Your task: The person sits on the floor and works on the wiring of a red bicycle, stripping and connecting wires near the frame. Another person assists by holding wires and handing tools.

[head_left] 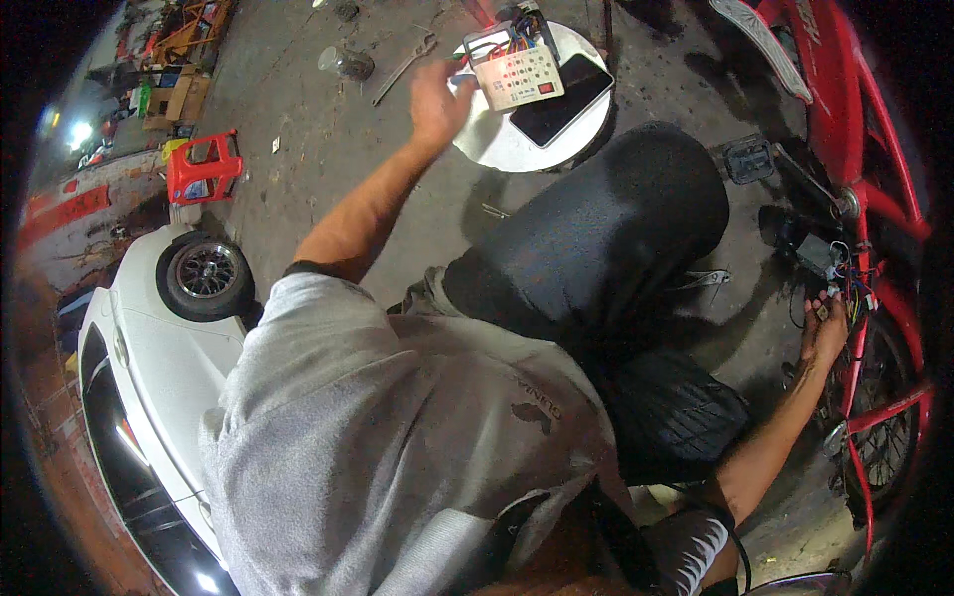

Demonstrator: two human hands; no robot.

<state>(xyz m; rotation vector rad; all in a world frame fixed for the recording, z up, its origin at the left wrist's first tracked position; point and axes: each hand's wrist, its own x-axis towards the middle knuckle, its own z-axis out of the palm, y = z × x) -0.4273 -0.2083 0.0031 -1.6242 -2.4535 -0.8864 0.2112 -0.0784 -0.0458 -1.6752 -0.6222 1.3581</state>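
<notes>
My left hand [440, 105] reaches to the left edge of a cream-coloured tester box [518, 81] with rows of small lights and a red switch. Its thumb and forefinger look apart, close to the box and its red and green leads [461, 60]. The box lies on a white round stool top [484, 149], partly over a dark-screened phone [564, 107]. On the far right, my right hand [825, 330] is closed on a wire connector [822, 312] beside a red bike frame [855, 368]. A grey controller box [819, 256] with loose coloured wires hangs just above that hand.
My bent knee [676, 179] lies between the stool and the bike. A pedal [748, 160] sticks out from the frame. A wrench [405, 70] and a glass jar [346, 64] rest on the floor. At left are a red plastic stool [204, 167] and a white car [164, 338].
</notes>
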